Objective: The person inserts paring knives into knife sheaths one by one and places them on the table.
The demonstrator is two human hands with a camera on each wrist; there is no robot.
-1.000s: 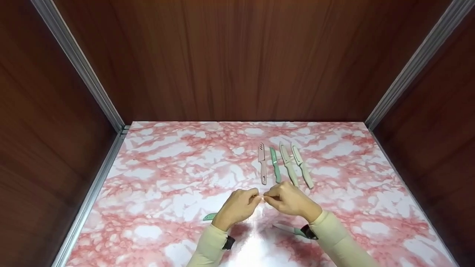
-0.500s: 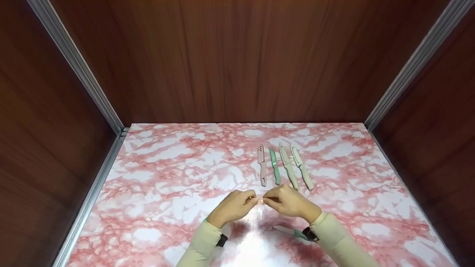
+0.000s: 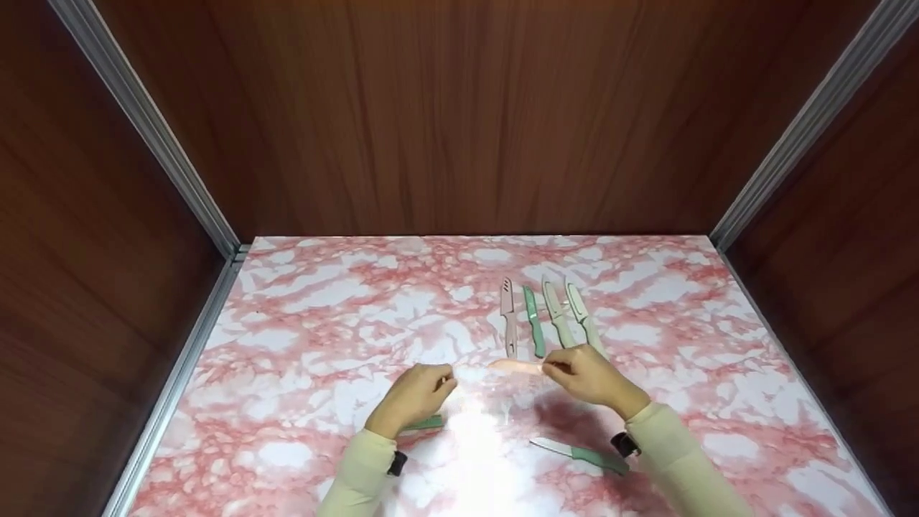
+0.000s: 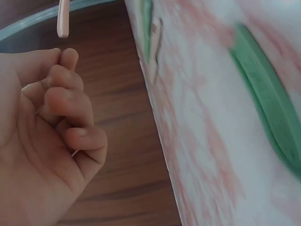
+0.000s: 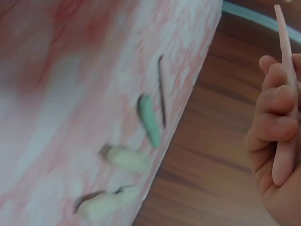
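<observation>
My right hand point(image 3: 594, 375) grips a slim pink knife point(image 3: 517, 366) above the table, its blade part pointing left. In the right wrist view the pink knife's handle point(image 5: 285, 162) lies against the palm under curled fingers. My left hand point(image 3: 415, 393) is apart from it, with thumb and index fingertip together and the other fingers curled; nothing shows between them. Below the left hand lies a green blade sheath point(image 3: 426, 423), partly hidden by that hand. Near the right wrist a green-handled knife point(image 3: 599, 460) rests with its pale blade bare.
Behind the hands several knives lie in a row: a pink one point(image 3: 509, 316), a green one point(image 3: 534, 323) and two cream ones, with the right hand overlapping their lower ends. The pink-and-white marbled tabletop point(image 3: 301, 359) meets brown wood-grain walls point(image 3: 459, 122) with metal corner rails.
My hands were together at a small pink thing; they have since moved apart, the left going left and the right going right with the pink knife. The green-handled knife shows more fully.
</observation>
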